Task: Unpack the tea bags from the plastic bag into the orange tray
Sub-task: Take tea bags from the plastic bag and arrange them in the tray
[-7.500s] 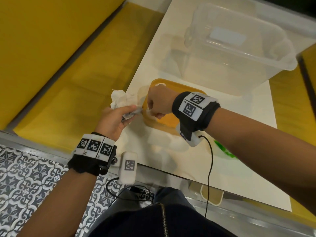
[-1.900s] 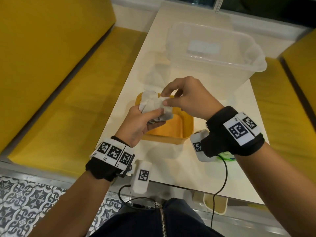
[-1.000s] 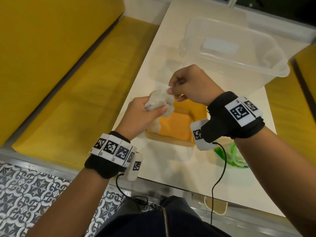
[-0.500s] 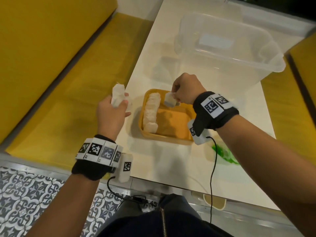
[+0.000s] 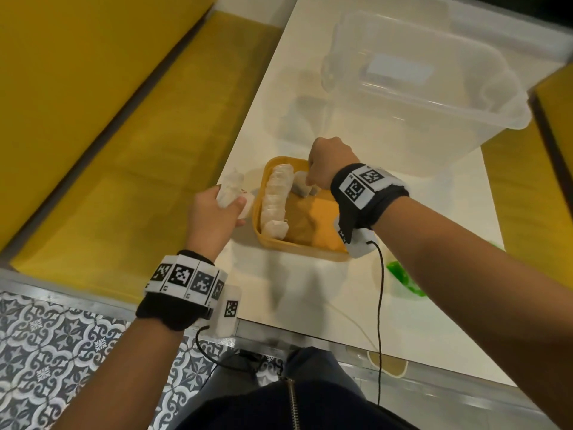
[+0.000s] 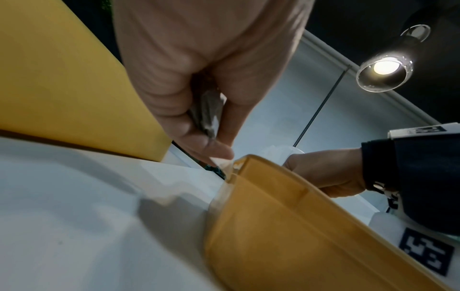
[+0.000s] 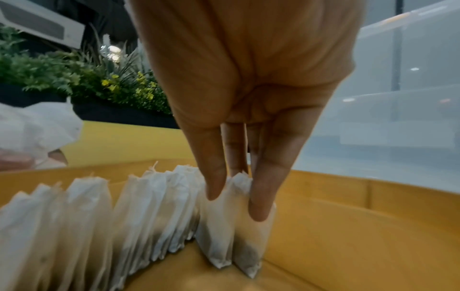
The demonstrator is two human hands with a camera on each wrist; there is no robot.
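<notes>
The orange tray (image 5: 297, 248) lies on the white table, with a row of several tea bags (image 5: 276, 200) standing along its left side. My right hand (image 5: 308, 184) reaches into the tray's far end and pinches a tea bag (image 5: 299, 190) by its top. In the right wrist view the right hand (image 7: 236, 204) holds the tea bag (image 7: 234, 232) upright, low in the tray (image 7: 348, 226) next to the row (image 7: 99, 216). Left of the tray, my left hand (image 5: 231, 206) grips the crumpled plastic bag (image 5: 232, 190). The left hand (image 6: 219, 149) is close to the tray's rim (image 6: 273, 216).
A large clear plastic bin (image 5: 434, 97) stands on the table just beyond the tray. A green item (image 5: 403, 280) lies partly under my right forearm. A yellow bench (image 5: 124, 150) runs along the table's left edge.
My right hand pulled a tea bag out of the plastic bag and lowered it into the tray's far end beside the row. My left hand carried the plastic bag off to the tray's left side.
</notes>
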